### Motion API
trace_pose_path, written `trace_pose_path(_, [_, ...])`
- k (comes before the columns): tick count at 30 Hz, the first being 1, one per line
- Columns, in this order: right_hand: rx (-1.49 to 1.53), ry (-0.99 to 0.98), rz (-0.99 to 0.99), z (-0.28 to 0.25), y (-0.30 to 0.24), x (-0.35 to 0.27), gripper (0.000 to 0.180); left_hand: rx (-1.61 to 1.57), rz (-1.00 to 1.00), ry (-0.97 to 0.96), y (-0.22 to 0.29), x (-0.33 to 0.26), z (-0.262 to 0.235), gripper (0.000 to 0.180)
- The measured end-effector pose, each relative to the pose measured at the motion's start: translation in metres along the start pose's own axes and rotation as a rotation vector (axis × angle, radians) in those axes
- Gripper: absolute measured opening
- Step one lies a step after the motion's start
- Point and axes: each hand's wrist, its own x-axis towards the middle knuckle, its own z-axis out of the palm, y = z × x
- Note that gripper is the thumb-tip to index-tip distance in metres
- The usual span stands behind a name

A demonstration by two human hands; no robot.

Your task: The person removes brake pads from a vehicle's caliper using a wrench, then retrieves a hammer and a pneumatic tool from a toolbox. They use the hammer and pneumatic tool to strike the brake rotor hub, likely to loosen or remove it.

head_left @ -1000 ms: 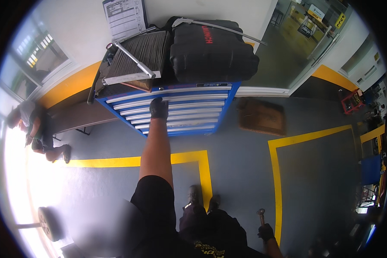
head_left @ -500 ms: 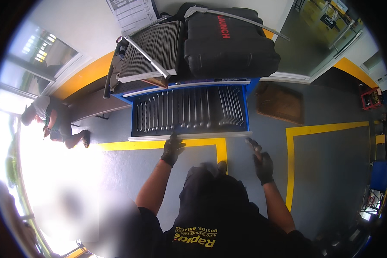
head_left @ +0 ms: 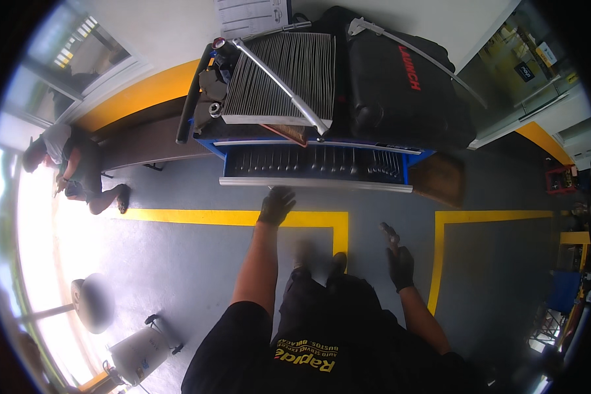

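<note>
The small dark thing (head_left: 387, 231) in the gloved right hand (head_left: 399, 262), at lower right of the middle, is too blurry to name; the fingers are curled around it. Near the top, a blue tool cart (head_left: 318, 141) has an open drawer (head_left: 315, 167) full of wrenches, standing on a grey floor (head_left: 177, 262) with yellow lines. The gloved left hand (head_left: 276, 205) reaches up just below the drawer, fingers loose and empty.

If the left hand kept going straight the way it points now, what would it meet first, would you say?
Most likely the front edge of the open drawer, just beyond the gloved left hand. Behind it lie the wrenches. Depth is hard to judge in this view.
</note>
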Motion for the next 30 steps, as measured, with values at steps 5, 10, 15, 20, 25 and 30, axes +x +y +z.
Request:
trace_pose_path(5, [-0.098,-0.022,0.222,-0.001,0.021,-0.052,0.037,0.138,-0.449,-0.102,-0.058,0.086,0.024,0.029])
trace_pose_path(10, [-0.304,0.043,0.037,0.006,0.06,-0.085,0.038,0.009,-0.576,-0.308,-0.042,0.104,0.009,0.032])
trace_pose_path(15, [-0.07,0.021,0.19,0.008,0.015,-0.049,0.039,-0.602,-0.992,-0.175,0.005,-0.011,-0.008,0.047])
trace_pose_path(20, [0.071,0.347,0.02,0.042,-0.02,0.004,0.035,-1.375,-1.782,-0.192,0.035,-0.104,-0.042,0.06])
trace_pose_path(25, [-0.008,0.262,0.109,0.05,-0.022,-0.01,0.038,-0.749,-1.132,-1.021,0.066,-0.115,-0.097,0.052])
trace_pose_path(30, [-0.103,0.114,0.177,0.045,-0.007,-0.038,0.043,-0.595,-0.21,-0.879,0.065,-0.087,-0.05,0.044])
